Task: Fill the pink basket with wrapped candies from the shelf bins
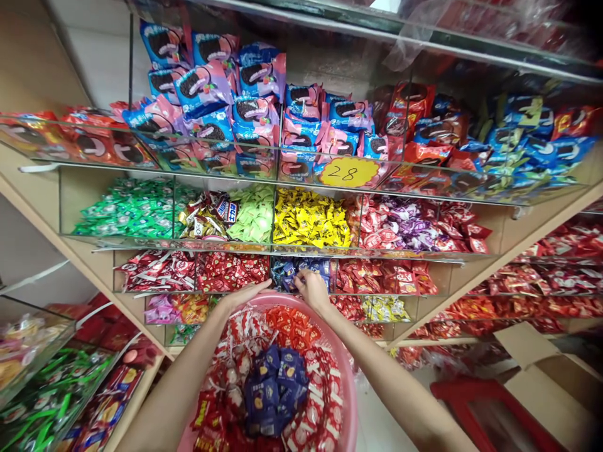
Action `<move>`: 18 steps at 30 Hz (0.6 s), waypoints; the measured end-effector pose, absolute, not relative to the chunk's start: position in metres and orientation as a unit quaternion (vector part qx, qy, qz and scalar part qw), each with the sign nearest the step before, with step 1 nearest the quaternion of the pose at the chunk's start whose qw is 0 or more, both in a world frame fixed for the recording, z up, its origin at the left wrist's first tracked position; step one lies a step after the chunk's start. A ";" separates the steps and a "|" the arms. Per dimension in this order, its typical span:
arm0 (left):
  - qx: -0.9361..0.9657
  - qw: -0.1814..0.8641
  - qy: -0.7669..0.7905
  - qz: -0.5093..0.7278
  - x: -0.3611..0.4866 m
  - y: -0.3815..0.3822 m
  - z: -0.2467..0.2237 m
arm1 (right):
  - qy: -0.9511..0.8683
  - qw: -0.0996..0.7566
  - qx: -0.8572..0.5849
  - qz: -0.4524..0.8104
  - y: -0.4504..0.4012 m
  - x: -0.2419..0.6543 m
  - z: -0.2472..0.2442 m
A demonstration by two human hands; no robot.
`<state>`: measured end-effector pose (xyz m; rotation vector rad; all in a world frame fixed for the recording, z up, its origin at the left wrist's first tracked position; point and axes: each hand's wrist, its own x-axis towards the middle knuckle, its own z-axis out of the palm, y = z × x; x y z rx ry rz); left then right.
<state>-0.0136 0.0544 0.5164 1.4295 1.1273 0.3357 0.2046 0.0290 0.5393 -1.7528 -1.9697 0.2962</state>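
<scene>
A pink plastic basket point(348, 383) stands below the shelves, lined with red-and-white and red wrapped sweets point(325, 389). Dark blue snack packets point(276, 392) are heaped in its middle. My left hand point(245, 295) lies along the basket's far rim, gripping it, with part of the fingers hidden. Beyond that rim, my right hand point(311, 290) reaches into a low shelf compartment of dark blue packets point(282, 271). Its fingers are curled closed among them; whatever is between the fingertips is hidden.
Clear-fronted shelves point(226, 243) rise ahead, divided into compartments of green, yellow, purple and red sweets. Blue-and-pink biscuit packs point(202, 88) fill the upper tier, above a yellow price tag point(349, 171). An open cardboard box point(541, 383) stands at lower right; another bin point(38, 376) is at left.
</scene>
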 end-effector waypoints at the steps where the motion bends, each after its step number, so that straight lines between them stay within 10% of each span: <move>1: 0.617 0.603 0.483 0.148 -0.013 0.055 0.516 | -0.719 0.256 -0.635 0.120 0.023 0.206 0.543; 7: 0.622 0.605 0.464 0.175 -0.013 0.058 0.510 | -0.711 0.358 -0.501 0.341 -0.030 0.194 0.561; 18: 0.584 0.649 0.461 0.158 -0.012 0.053 0.515 | -0.827 0.110 -0.463 0.300 -0.100 0.159 0.536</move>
